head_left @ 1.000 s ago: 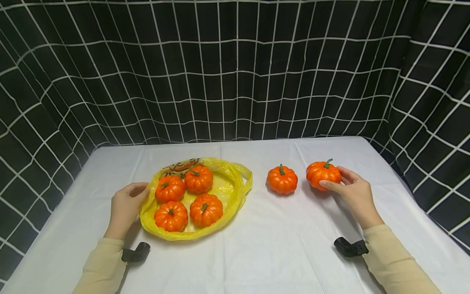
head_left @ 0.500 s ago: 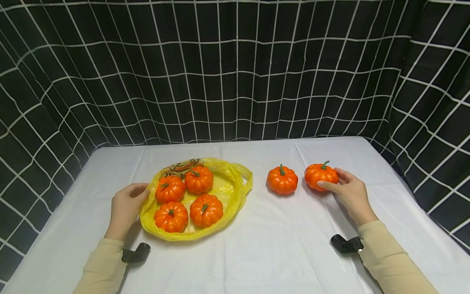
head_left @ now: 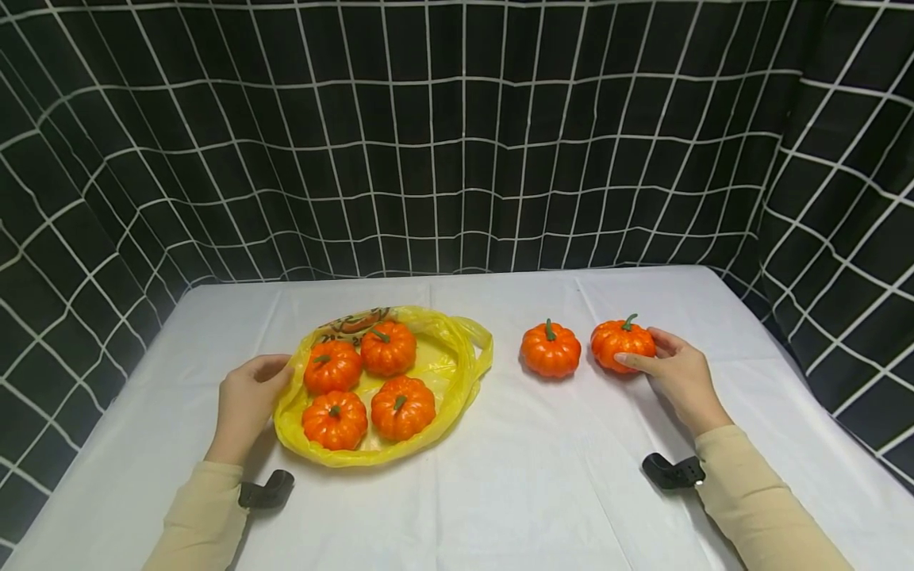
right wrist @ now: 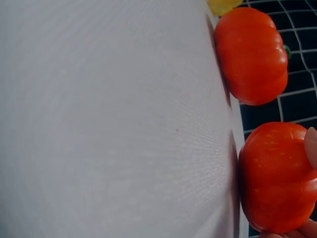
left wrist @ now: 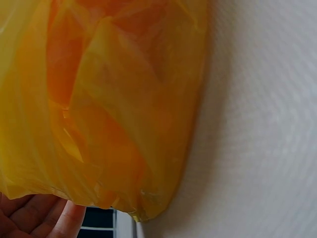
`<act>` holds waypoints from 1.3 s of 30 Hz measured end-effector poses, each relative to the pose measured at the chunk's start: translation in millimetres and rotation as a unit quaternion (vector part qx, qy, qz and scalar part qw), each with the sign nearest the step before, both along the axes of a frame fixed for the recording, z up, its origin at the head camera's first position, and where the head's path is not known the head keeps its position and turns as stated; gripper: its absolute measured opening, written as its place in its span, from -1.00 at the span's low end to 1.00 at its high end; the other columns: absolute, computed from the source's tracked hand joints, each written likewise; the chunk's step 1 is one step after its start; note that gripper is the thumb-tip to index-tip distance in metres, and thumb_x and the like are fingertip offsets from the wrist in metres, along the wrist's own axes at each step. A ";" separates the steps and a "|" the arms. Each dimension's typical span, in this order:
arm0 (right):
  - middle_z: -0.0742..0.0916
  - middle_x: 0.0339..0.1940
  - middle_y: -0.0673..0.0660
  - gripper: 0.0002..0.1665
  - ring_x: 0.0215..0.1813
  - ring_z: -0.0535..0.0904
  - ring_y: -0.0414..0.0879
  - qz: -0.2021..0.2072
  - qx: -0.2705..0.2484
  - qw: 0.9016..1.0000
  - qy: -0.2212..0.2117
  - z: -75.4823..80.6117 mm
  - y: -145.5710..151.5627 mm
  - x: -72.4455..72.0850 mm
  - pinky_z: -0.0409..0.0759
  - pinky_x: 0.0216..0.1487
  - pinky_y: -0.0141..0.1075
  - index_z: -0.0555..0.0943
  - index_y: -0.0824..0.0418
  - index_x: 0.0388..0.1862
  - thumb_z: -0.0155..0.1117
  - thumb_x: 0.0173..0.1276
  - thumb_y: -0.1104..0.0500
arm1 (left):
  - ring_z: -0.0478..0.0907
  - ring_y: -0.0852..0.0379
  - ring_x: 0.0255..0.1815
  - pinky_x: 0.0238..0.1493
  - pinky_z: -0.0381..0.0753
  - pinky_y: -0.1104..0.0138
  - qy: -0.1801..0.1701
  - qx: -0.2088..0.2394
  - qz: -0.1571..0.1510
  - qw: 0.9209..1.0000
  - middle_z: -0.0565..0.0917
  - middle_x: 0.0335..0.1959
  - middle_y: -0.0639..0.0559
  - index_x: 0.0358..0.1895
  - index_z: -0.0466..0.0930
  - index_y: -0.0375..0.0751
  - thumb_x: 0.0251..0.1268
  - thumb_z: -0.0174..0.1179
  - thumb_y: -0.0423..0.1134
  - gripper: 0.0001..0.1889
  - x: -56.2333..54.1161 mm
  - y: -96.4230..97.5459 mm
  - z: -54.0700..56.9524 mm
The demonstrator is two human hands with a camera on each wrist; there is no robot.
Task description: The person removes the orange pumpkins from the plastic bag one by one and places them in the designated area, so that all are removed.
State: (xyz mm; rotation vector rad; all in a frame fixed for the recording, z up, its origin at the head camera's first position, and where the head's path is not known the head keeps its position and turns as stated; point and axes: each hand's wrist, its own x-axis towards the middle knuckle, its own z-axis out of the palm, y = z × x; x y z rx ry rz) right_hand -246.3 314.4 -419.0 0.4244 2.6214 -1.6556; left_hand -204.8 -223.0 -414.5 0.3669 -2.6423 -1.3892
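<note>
My right hand (head_left: 681,377) grips a small orange pumpkin (head_left: 620,346) with a green stem, thumb on its near side and fingers round its right side. In the right wrist view this pumpkin (right wrist: 277,178) sits right at the white cloth, thumb tip at its edge. A second loose pumpkin (head_left: 551,350) stands just to its left. At the left, my left hand (head_left: 246,400) holds the rim of an open yellow plastic bag (head_left: 446,420), its fingertips partly hidden by the plastic. Several pumpkins (head_left: 335,420) lie inside the bag. The left wrist view shows the bag's side (left wrist: 114,114) close up.
A white cloth (head_left: 514,492) covers the table. Black fabric with a white grid (head_left: 457,143) rises behind the table and along both sides. The bag's handle loop (head_left: 484,345) points right, towards the loose pumpkins.
My right hand has shifted a little left and lowered the pumpkin slightly, bringing it nearer the other loose one. The left hand and bag have stayed in place.
</note>
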 end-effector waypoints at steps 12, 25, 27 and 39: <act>0.12 0.61 0.42 0.11 0.61 0.06 0.28 0.009 0.011 1.000 -0.021 -1.4 4.3 -2.0 0.16 0.56 0.09 -0.01 0.30 0.61 0.41 0.31 0.01 | 0.44 -0.24 0.36 0.43 0.39 -0.07 -0.005 0.000 -0.003 1.000 0.59 0.24 -0.34 0.22 0.55 -0.34 0.46 0.12 -0.15 -0.59 0.0 -0.1 -0.3; 0.10 0.60 0.44 0.20 0.60 0.04 0.36 0.055 0.037 0.997 -0.027 2.3 7.5 1.8 0.14 0.55 0.16 -0.10 0.32 0.61 0.42 0.28 -0.06 | 0.45 -0.24 0.35 0.41 0.41 -0.05 -0.002 -0.002 -0.006 1.000 0.59 0.23 -0.34 0.21 0.56 -0.34 0.45 0.13 -0.14 -0.59 0.2 -1.5 -1.0; 0.09 0.61 0.40 0.17 0.61 0.03 0.32 0.047 0.038 0.998 -0.017 4.5 5.5 5.4 0.14 0.56 0.12 -0.09 0.32 0.61 0.40 0.30 -0.05 | 0.45 -0.24 0.35 0.40 0.41 -0.05 -0.006 -0.001 -0.008 1.000 0.59 0.23 -0.35 0.21 0.56 -0.34 0.45 0.13 -0.14 -0.59 0.7 -1.2 -1.9; 0.34 0.56 0.25 0.03 0.56 0.25 0.18 0.049 0.045 0.993 0.100 42.1 -45.1 48.8 0.40 0.27 -0.62 0.19 0.23 0.56 0.47 0.24 -0.03 | 0.47 -0.26 0.33 0.39 0.42 -0.06 0.003 -0.011 -0.005 1.000 0.61 0.20 -0.35 0.18 0.58 -0.34 0.43 0.14 -0.17 -0.61 -0.6 -2.9 0.1</act>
